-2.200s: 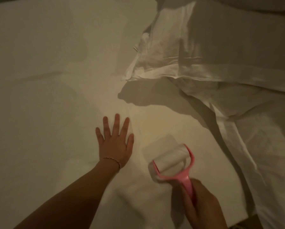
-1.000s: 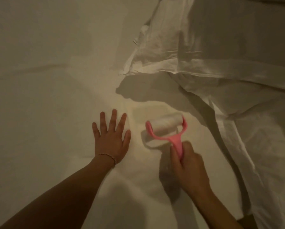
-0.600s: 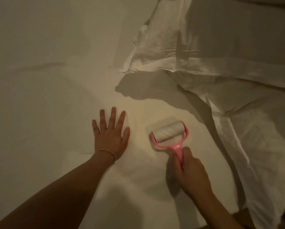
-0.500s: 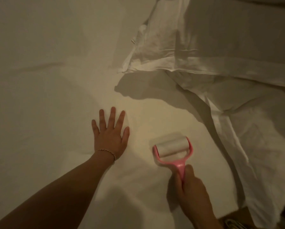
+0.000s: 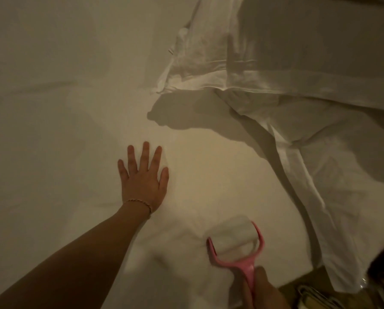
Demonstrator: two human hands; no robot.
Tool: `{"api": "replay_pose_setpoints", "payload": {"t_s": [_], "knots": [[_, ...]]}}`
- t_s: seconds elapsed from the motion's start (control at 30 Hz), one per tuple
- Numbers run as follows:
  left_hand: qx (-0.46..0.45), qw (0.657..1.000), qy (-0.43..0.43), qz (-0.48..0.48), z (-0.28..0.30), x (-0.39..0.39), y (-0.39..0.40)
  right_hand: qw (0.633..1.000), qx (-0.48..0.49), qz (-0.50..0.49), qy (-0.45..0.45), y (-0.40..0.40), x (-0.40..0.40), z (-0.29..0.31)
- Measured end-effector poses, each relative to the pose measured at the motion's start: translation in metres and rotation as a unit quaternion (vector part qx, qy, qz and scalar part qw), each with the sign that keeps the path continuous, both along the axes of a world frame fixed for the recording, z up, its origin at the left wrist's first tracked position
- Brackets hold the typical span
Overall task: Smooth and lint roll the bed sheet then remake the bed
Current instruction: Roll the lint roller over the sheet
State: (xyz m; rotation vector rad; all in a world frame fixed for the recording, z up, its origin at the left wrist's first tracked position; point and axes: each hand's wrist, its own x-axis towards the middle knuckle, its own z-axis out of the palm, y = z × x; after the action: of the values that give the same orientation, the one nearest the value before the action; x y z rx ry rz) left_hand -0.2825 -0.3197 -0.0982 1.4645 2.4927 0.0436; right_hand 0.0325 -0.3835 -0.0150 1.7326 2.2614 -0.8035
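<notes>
Since half a second ago the lint roller (image 5: 236, 243) has come back toward the person, now low in view near the bed's near edge; the left hand (image 5: 143, 179) has not shifted. Going left to right: bed sheet (image 5: 53, 108), white, mostly flat, a long shallow crease running across its left part and softer wrinkles below the wrist. Left hand lies palm-down on the sheet, fingers straight and spread, pointing away from the person, a thin beaded bracelet (image 5: 139, 202) at the wrist; forearm runs down to the bottom-left corner. Right of it, apart from the hand, the lint roller rests on the sheet. Pink forked frame, white sticky roll (image 5: 233, 237) between the fork arms. Roll's long axis runs roughly left-right, right end tilted slightly farther away; handle runs from the fork toward the bottom edge, so the tool's head points away from the person. Roll looks blurred and pale against the sheet. Right hand (image 5: 261, 291), partly cut off by the bottom edge, is wrapped round the pink handle, fingers curled about it. Farther right and up, a heap of rumpled white bedding (image 5: 287, 63) lies folded back over the sheet, casting a dark shadow, one hemmed edge trailing toward the lower right corner. Bottom right, past the mattress edge, dim floor (image 5: 298, 284) and unclear objects.
</notes>
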Motion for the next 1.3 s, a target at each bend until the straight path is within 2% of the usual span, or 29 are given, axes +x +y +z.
{"api": "replay_pose_setpoints", "payload": {"t_s": [0.07, 0.2, 0.37, 0.47, 0.6, 0.7, 0.77, 0.8, 0.87, 0.9, 1.0, 1.07, 1.13, 1.23, 1.3], "knots": [[0.003, 1.000, 0.000, 0.001, 0.000, 0.000, 0.001, 0.999, -0.013, -0.032, -0.032, 0.030, -0.025, 0.013], [0.002, 1.000, -0.001, 0.002, -0.002, -0.001, 0.001, 0.999, 0.026, -0.013, 0.045, 0.088, -0.078, -0.003], [-0.004, 1.000, 0.002, -0.006, -0.002, -0.004, 0.000, 0.998, 0.024, 0.002, 0.056, 0.122, -0.115, -0.001], [0.001, 1.000, 0.001, -0.002, -0.002, -0.002, 0.000, 0.998, 0.021, -0.006, 0.065, 0.096, -0.090, 0.001], [-0.001, 1.000, 0.011, -0.002, -0.003, -0.002, 0.000, 0.998, -0.048, -0.049, 0.001, 0.047, -0.044, 0.003], [0.002, 1.000, 0.008, -0.003, -0.003, -0.002, -0.001, 0.995, -0.043, -0.078, -0.044, 0.006, -0.014, -0.004], [0.007, 1.000, 0.001, -0.002, -0.003, -0.002, 0.000, 0.994, -0.036, -0.098, -0.030, -0.021, 0.016, -0.025], [0.007, 1.000, -0.001, -0.001, -0.003, -0.002, 0.000, 0.995, -0.027, -0.093, -0.023, -0.038, 0.032, -0.041], [0.006, 1.000, -0.002, 0.000, -0.002, -0.001, 0.000, 0.992, 0.090, -0.093, 0.010, -0.052, 0.055, -0.069], [0.004, 1.000, -0.002, -0.001, -0.001, -0.001, 0.000, 0.988, 0.116, -0.098, 0.012, -0.051, 0.050, -0.063], [0.006, 1.000, -0.004, -0.002, -0.002, -0.001, -0.001, 0.993, 0.033, -0.106, 0.040, -0.028, 0.009, -0.016], [0.013, 1.000, -0.003, -0.002, -0.002, -0.001, -0.001, 0.996, -0.007, -0.090, -0.002, -0.012, -0.008, 0.004], [0.015, 1.000, -0.004, -0.001, -0.002, -0.001, -0.001, 0.994, -0.037, -0.059, -0.081, 0.011, -0.026, 0.001], [0.007, 1.000, -0.005, 0.000, -0.002, -0.001, 0.000, 0.995, -0.076, -0.060, -0.033, 0.046, -0.053, -0.007], [0.000, 1.000, -0.001, 0.001, -0.001, -0.001, 0.000, 0.999, -0.031, -0.043, 0.013, 0.065, -0.074, -0.012]]}}
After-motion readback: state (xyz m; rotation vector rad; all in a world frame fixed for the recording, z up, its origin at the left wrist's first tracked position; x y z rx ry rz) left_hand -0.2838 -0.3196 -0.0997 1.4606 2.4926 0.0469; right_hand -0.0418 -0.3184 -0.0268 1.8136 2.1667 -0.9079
